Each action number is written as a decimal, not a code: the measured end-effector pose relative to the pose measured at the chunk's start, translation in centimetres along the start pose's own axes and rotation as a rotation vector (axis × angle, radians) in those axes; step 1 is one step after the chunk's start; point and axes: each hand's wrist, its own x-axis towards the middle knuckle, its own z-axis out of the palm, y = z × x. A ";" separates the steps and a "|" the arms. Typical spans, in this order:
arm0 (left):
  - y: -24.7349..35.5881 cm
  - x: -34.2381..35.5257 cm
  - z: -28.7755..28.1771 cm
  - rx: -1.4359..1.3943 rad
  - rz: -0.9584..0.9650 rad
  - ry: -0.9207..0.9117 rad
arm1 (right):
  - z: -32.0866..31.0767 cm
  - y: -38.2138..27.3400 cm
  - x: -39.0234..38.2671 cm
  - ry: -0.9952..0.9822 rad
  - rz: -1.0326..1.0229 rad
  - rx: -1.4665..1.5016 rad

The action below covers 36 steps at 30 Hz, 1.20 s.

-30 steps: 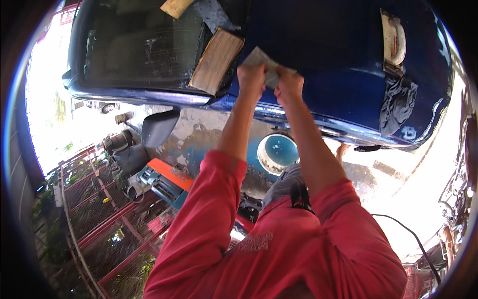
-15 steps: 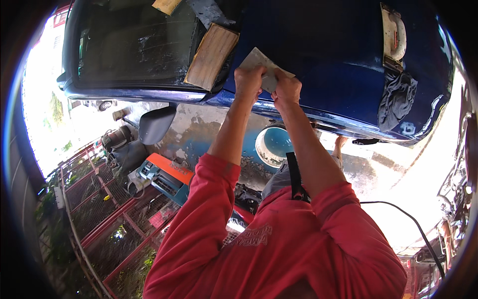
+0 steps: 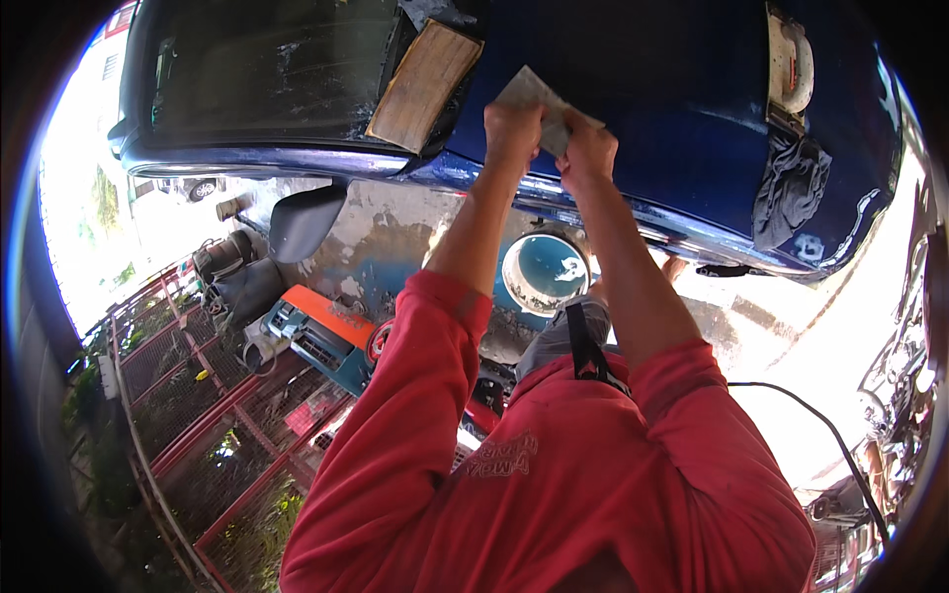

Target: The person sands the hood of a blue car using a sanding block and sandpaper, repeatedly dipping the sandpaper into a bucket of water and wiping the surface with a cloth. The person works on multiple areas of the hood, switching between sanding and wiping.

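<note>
A grey-beige sheet of sandpaper [image 3: 530, 91] is held between my two hands, low over the blue car hood [image 3: 652, 89]. My left hand [image 3: 514, 130] is closed on its left part, and my right hand [image 3: 590, 146] grips the right part. A bend runs down the sheet between the fists. My fingertips are mostly hidden behind the knuckles. Left of my hands, a worn wooden board [image 3: 425, 84] lies at the base of the windshield [image 3: 267, 79].
On the hood's right side rest a hand tool with a pale handle [image 3: 796, 74] and a crumpled dark cloth [image 3: 791, 188]. Below the car's edge stands a white bucket [image 3: 514, 275] of liquid. The side mirror [image 3: 304, 219] juts out. An orange and teal machine [image 3: 321, 331] sits lower left.
My hands and the sandpaper sit slightly farther right and higher in the picture. The whole view has shifted a little, and both hands keep their grip.
</note>
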 end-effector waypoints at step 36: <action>-0.2 -0.1 2.3 -0.115 -0.035 -0.085 | -1.0 -3.3 2.7 -0.052 -0.046 -0.041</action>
